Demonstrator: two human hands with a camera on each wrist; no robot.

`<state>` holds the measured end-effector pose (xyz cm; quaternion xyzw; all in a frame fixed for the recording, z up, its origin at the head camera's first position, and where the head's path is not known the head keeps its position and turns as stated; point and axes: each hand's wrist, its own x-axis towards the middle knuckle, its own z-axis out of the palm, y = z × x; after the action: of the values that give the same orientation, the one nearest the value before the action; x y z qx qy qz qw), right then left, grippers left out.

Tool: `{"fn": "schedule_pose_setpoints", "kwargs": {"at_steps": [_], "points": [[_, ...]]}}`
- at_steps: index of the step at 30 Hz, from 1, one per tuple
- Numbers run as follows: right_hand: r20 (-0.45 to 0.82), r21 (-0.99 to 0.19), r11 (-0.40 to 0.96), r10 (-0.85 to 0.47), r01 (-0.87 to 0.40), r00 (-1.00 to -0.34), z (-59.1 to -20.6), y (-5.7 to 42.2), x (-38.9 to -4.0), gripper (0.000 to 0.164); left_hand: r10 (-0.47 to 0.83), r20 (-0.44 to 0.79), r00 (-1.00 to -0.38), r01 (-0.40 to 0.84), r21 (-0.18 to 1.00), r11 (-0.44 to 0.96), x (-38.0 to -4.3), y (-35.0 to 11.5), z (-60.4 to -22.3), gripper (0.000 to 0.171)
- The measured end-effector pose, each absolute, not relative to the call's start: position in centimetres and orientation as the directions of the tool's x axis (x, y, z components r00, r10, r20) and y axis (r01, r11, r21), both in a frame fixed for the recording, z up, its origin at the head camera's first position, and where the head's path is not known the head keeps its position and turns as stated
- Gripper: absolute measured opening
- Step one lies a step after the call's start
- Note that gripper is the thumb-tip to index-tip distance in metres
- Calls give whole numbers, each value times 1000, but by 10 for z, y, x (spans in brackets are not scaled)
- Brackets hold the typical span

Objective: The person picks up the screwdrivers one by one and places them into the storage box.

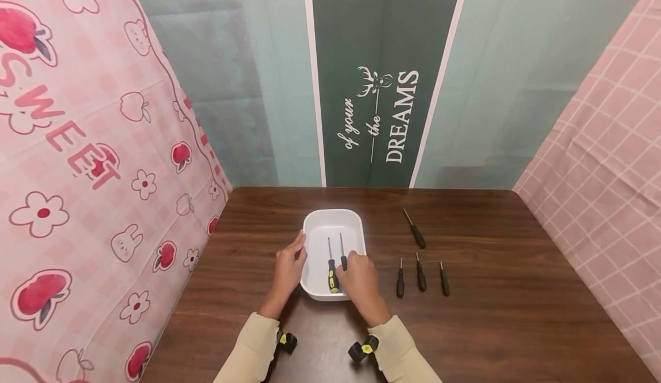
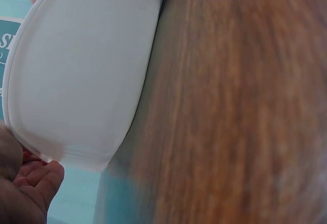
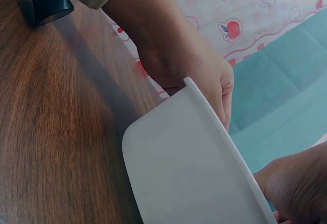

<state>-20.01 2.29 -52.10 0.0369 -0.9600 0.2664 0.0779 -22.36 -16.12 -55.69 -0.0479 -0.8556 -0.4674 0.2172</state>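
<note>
A white rectangular tray (image 1: 333, 215) with rounded corners stands on the table. My left hand (image 1: 288, 262) holds its left wall at the rim; in the left wrist view the tray's outer side (image 2: 82, 70) fills the upper left. Inside lies a yellow-and-black screwdriver (image 1: 333, 274), its tip pointing away from me. Just right of it, my right hand (image 1: 360, 277) grips the dark handle of a second screwdriver (image 1: 342, 251), shaft pointing away; the fingers cover part of the handle. In the right wrist view the tray wall (image 3: 184, 168) hides that screwdriver.
Right of the tray, three short dark screwdrivers lie side by side: left (image 1: 400, 279), middle (image 1: 420, 274) and right (image 1: 444, 279). A longer dark screwdriver (image 1: 415, 229) lies behind them. The wooden table (image 1: 490, 325) meets hanging printed cloths (image 1: 258, 84) at its back and sides.
</note>
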Motion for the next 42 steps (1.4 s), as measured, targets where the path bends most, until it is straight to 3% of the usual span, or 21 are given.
{"fn": "schedule_pose_setpoints", "kwargs": {"at_steps": [42], "points": [[147, -446, 883, -92, -149, -985, -524, 22, -202, 23, -113, 431, -895, 303, 775, 554, -224, -161, -558, 35]]}}
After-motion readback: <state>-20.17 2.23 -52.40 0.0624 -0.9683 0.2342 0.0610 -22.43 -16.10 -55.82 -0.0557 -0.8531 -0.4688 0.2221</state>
